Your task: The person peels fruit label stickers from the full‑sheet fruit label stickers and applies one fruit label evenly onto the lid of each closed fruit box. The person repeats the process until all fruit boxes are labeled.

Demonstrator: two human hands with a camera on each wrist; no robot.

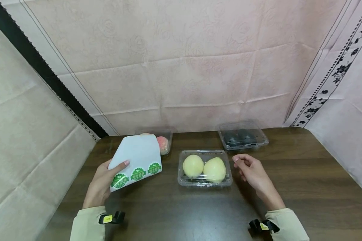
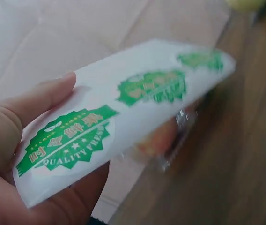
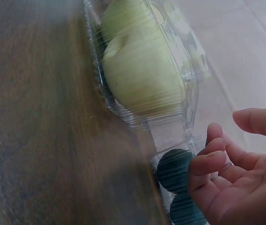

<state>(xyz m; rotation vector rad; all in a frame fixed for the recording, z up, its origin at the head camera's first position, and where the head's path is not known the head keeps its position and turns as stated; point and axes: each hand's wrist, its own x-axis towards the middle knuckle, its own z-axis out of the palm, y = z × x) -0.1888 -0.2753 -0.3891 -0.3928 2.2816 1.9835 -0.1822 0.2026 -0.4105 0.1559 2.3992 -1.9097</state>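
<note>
At the left of the wooden table (image 1: pixel 205 209), the left hand (image 1: pixel 100 184) pinches a white sheet of green labels (image 1: pixel 138 149), thumb on the upper face and fingers beneath. The sheet is held over the table's left side, tilted; its edge with three green labels (image 1: pixel 137 174) faces near, and that row's long axis slants from near left to far right. Beyond the sheet, partly hidden by it, a clear clamshell box (image 1: pixel 169 134) holds reddish fruit (image 1: pixel 162 144). To the right, nearer the middle, a second clear clamshell (image 1: pixel 205 183) lies with its long axis running left to right, two pale green round fruits (image 1: pixel 203 168) side by side inside. Farther right and far back, a third clamshell (image 1: pixel 263 140) holds dark round fruits (image 1: pixel 239 136). Near it, just right of the middle box, the right hand (image 1: pixel 253 171) hovers empty, fingers loosely bent, a narrow gap between thumb and fingertips.
</note>
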